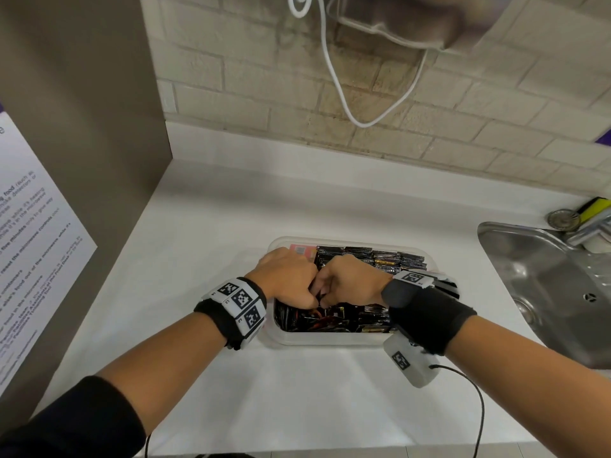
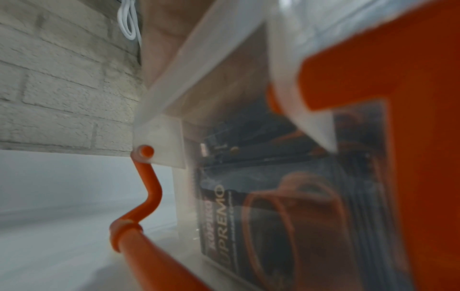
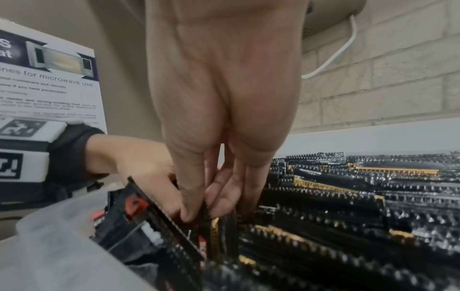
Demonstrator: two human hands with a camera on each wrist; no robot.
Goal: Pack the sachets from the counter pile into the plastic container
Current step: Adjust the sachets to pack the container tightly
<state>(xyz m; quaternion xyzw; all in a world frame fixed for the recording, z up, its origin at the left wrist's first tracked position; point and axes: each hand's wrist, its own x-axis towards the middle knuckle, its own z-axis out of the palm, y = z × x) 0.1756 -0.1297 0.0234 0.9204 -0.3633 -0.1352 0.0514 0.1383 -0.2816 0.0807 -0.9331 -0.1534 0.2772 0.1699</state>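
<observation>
A clear plastic container (image 1: 330, 340) sits on the white counter (image 1: 297, 391), packed with upright black sachets (image 1: 386, 259). Both hands are inside it and meet near its left half. My left hand (image 1: 297, 282) is curled, its thumb against a tilted black and red sachet (image 3: 139, 198). My right hand (image 3: 211, 210) reaches straight down and pinches the toothed top edges of black sachets (image 3: 323, 206) between thumb and fingers. A pink packet (image 1: 301, 251) shows at the far left corner. In the left wrist view a sachet (image 2: 221, 216) shows through the container's wall (image 2: 174, 137), beside an orange handle (image 2: 149, 193).
A steel sink (image 1: 542, 279) lies to the right, with a yellow sponge (image 1: 595, 206) behind it. A brown panel with a microwave notice (image 1: 33, 242) stands at the left. A white cable (image 1: 337, 77) hangs down the brick wall behind.
</observation>
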